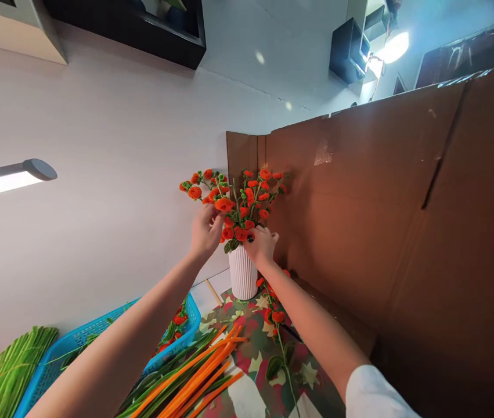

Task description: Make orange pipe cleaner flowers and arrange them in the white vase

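Observation:
A white ribbed vase (243, 276) stands upright on the patterned tablecloth, filled with orange chenille flowers (249, 196) on green stems. My left hand (206, 231) is at the left side of the bunch, its fingers curled in on a flower branch (194, 191) that leans left. At the vase's mouth on the right, my right hand (261, 244) is bent in among the lower blooms and leaves, with a black round ornament on a finger. Its fingertips are partly hidden by flowers. A loose flower stem (278, 318) lies on the cloth below my right forearm.
Orange and green chenille stems (205, 377) lie in front. A blue basket (193, 316) with more flowers is at left, beside a green stem bundle (26, 363). A cardboard panel (360, 232) rises on the right. A lamp (11, 177) juts in from the left.

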Tool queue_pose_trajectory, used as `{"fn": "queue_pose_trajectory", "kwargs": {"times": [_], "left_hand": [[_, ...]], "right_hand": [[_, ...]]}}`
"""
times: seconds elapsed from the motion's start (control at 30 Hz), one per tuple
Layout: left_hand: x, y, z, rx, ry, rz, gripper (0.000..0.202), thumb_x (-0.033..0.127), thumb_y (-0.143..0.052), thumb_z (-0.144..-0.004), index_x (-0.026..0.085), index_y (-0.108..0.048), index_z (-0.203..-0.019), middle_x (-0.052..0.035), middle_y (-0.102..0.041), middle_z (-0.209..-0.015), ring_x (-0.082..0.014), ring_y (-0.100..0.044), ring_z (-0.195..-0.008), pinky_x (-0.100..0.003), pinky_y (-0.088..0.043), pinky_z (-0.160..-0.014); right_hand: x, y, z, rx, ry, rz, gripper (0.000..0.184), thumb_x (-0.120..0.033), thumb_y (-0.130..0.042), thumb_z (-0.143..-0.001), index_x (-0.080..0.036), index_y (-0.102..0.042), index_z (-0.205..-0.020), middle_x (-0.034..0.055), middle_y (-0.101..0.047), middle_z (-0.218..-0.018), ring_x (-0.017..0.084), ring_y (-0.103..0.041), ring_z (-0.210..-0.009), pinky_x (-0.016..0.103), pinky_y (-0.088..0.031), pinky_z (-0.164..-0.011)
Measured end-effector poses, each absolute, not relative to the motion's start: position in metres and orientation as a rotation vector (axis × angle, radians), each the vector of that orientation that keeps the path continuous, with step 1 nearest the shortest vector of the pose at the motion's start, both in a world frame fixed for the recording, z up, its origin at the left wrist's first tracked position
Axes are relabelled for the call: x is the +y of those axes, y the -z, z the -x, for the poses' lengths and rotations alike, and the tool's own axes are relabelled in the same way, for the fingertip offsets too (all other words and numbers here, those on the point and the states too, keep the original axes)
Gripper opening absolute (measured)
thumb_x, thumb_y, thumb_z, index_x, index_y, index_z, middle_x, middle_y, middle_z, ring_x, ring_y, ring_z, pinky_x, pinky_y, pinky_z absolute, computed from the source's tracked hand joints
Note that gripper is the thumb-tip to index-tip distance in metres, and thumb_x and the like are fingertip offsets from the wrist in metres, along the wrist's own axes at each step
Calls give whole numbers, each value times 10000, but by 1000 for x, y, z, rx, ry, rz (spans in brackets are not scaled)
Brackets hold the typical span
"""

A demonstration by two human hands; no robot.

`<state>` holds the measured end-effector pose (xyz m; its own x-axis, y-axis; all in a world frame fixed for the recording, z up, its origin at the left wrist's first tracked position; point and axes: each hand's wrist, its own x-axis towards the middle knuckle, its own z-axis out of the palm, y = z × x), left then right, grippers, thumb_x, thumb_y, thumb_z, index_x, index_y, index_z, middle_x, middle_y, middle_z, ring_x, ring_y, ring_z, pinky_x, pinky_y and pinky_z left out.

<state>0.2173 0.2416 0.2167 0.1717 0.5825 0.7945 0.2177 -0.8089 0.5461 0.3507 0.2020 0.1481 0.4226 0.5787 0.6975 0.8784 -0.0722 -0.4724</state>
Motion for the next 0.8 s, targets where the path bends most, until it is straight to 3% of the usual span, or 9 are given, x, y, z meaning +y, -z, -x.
{"fn": "queue_pose_trajectory", "kwargs": {"times": [0.13, 0.3, 0.43, 0.6, 0.8], "left_hand": [[249, -189, -205, 1026, -1813, -1933, 245, 180, -438, -758, 220, -584, -951, -49, -572, -951, -195, -556, -856, -336, -467, -786], [257, -187, -210, 1030, -1441, -2424, 256, 253, -618, -656, 233, -661, -908, -71, -540, -996, -282, -491, -1007, -429, -422, -888], [257, -199, -223, 1103, -1244, -2577, 256, 325, -714, -598, 240, -690, -838, -82, -530, -1048, -330, -463, -1029, -470, -400, -866], [255, -201, -231, 1113, -1288, -2527, 127, 356, -669, -682, 238, -675, -727, -78, -532, -964, -318, -470, -1011, -452, -400, -830], [262, -196, -226, 1156, -1345, -2380, 163, 383, -636, -733, 237, -691, -780, -80, -560, -921, -327, -477, -1031, -474, -389, -870]], "right_hand": [[206, -144, -351, -1239, 452, 1669, 112, -235, -589, -814, -181, -642, -733, 41, -642, -813, 200, -521, -878, 343, -252, -828], [209, -142, -354, -1247, 370, 1540, 80, -184, -563, -814, -181, -638, -784, 24, -643, -835, 186, -533, -868, 304, -283, -790], [210, -141, -358, -1242, 297, 1434, 94, -156, -554, -802, -186, -642, -816, 33, -663, -882, 196, -547, -889, 290, -335, -779], [216, -140, -362, -1210, 220, 1334, 113, -164, -550, -778, -183, -650, -826, 59, -679, -868, 204, -570, -848, 285, -414, -756], [224, -132, -373, -1132, 80, 1198, 230, -339, -550, -826, -167, -652, -939, 71, -699, -851, 189, -619, -775, 283, -466, -733]]}}
